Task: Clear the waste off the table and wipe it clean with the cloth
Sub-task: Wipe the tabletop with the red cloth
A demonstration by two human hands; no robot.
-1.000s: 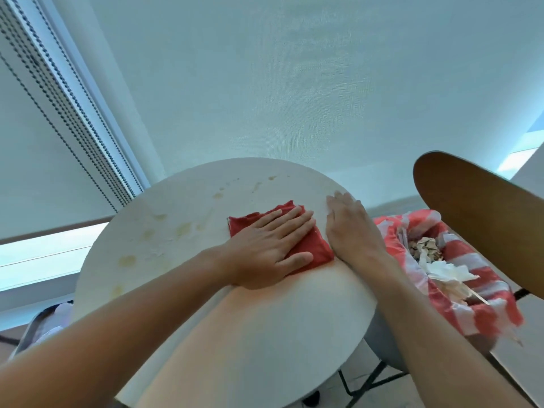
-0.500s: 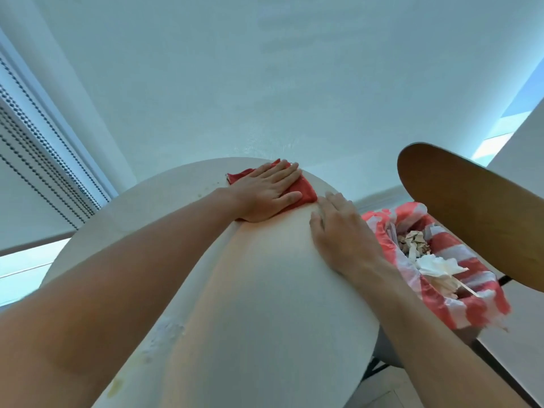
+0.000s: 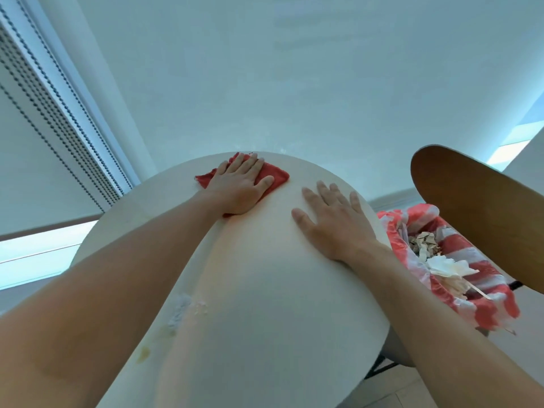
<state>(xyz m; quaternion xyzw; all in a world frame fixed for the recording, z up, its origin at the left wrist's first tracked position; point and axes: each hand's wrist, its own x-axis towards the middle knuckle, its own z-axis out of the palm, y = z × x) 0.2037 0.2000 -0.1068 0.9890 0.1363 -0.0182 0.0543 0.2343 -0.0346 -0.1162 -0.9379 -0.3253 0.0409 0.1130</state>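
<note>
While flat on cloth point(image 3: 273, 175), left hand point(image 3: 240, 188).

No readable text, no labels, no brands, no numbers, no signs on anything in view

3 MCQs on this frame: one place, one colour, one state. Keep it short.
1. Where is the bin?
A. right of the table
B. on the table
C. far left

2. Colour of the cloth?
A. blue
B. red
C. green

3. The right hand is:
A. gripping the cloth
B. raised
C. flat on the table

Answers:
1 A, it stands past the table's right edge.
2 B, red shows around the left hand pressing it.
3 C, open palm on bare tabletop, apart from the cloth.
</note>
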